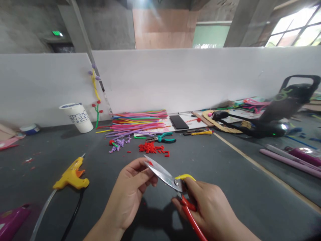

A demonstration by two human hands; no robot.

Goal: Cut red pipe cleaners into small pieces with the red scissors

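Observation:
My right hand (210,211) is closed round the red and yellow handles of a pair of scissors (164,176), whose steel blades point up and left. My left hand (132,194) pinches a tiny red piece (150,163) at the blade tips, fingers curled together. Both hands hover low over the dark grey table (225,174). Just beyond them lie a small heap of cut red bits (152,148) and a scatter of purple bits (119,144).
A yellow glue gun (71,175) with its cord lies at the left. Further back are a bundle of coloured pipe cleaners (139,122), teal pliers (164,138), a black phone (179,122), a white paper cup (77,117) and a white partition wall (175,77). Black equipment (283,107) stands at right.

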